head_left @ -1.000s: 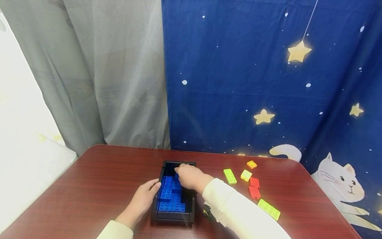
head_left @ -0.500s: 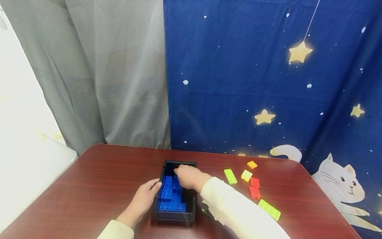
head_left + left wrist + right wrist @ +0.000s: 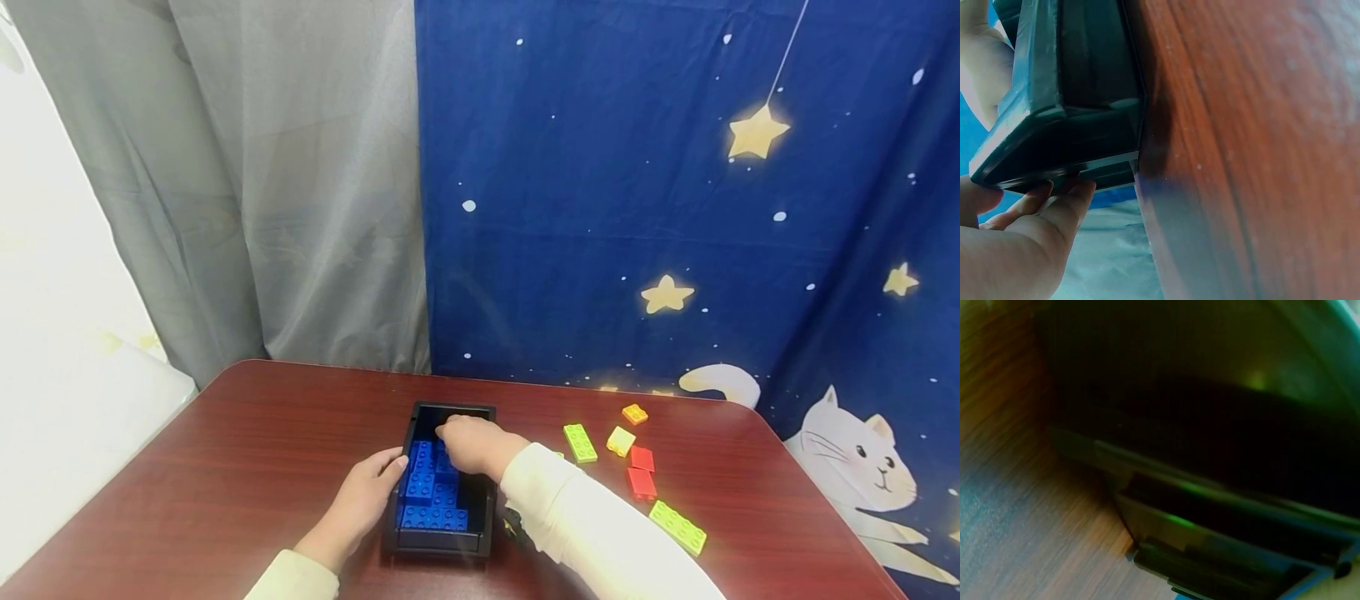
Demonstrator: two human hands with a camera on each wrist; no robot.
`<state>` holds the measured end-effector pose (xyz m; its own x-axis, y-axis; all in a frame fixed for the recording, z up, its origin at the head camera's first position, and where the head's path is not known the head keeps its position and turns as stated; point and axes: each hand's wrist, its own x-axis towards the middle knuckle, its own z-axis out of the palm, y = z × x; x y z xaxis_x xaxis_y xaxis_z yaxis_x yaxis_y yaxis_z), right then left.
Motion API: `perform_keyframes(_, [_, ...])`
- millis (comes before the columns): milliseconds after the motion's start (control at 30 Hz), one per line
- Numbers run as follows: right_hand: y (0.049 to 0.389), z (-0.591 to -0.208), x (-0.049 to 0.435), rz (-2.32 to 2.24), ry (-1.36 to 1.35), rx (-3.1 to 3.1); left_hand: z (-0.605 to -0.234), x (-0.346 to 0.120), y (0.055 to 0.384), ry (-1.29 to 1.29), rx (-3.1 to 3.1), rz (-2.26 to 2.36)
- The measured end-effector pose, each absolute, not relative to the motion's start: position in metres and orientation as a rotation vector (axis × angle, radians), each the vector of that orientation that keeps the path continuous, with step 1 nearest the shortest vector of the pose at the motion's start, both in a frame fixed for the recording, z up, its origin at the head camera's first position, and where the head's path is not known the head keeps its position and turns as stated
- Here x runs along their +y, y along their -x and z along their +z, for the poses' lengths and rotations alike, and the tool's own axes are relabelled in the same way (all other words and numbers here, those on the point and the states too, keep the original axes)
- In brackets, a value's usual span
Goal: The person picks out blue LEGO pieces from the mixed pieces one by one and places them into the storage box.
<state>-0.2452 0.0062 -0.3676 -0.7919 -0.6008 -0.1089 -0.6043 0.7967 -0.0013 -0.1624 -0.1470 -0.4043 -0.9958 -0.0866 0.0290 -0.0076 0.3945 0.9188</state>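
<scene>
A black open box (image 3: 438, 542) stands on the table, with several blue toy building bricks (image 3: 433, 518) laid along its left side and near end. My left hand (image 3: 363, 492) grips the box's left wall, thumb at the rim. In the left wrist view, the left hand (image 3: 1035, 231) has its fingers against the box's dark outer side (image 3: 1094, 56). My right hand (image 3: 474, 446) reaches in over the right wall with curled fingers, at a blue brick (image 3: 447, 472) near the far end; its fingertips are mostly hidden. The right wrist view shows only the dark box (image 3: 1210, 500).
To the right lie lime bricks (image 3: 581, 443), a long lime brick (image 3: 678, 527), a pale yellow brick (image 3: 620, 442), an orange brick (image 3: 634, 414) and two red bricks (image 3: 641, 483). A small dark item (image 3: 513, 525) sits partly under the right sleeve. Curtains hang behind the table.
The right hand has shifted very slightly to the left inside the box. The left hand and the bricks stay as they were; the whole view has drifted a little.
</scene>
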Motion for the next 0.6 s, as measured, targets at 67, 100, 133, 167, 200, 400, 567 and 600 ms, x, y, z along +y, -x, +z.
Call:
perform_keyframes(67, [0.2452, -0.3674, 0.0059, 0.053, 0.967, 2.874, -0.4041, -0.1469, 0.1626, -0.084, -2.556, -1.697])
perform_keyframes(100, [0.2452, -0.3677, 0.0058, 0.052, 0.962, 2.871, -0.4041, -0.1469, 0.1628, -0.083, -2.555, -1.697])
perform_keyframes(133, [0.2448, -0.3679, 0.0059, 0.052, 0.958, 2.868, -0.4041, -0.1468, 0.163, -0.083, -2.556, -1.697])
perform_keyframes(167, [0.2448, -0.3682, 0.0059, 0.054, 0.954, 2.867, -0.4041, -0.1467, 0.1634, -0.08, -2.559, -1.697])
perform_keyframes(200, [0.2445, -0.3684, 0.006, 0.053, 0.948, 2.866, -0.4041, -0.1465, 0.1638, -0.077, -2.56, -1.699])
perform_keyframes(400, [0.2435, -0.3704, 0.0052, 0.022, 0.914, 2.871, -0.4028, -0.1481, 0.1663, -0.106, -2.623, -1.683])
perform_keyframes(567, [0.2408, -0.3696, 0.0057, -0.014, 0.936, 2.891, -0.4001, -0.1503, 0.1677, -0.119, -2.67, -1.662])
perform_keyframes(600, [0.24, -0.3692, 0.0061, -0.022, 0.944, 2.895, -0.3994, -0.1506, 0.1676, -0.119, -2.673, -1.665])
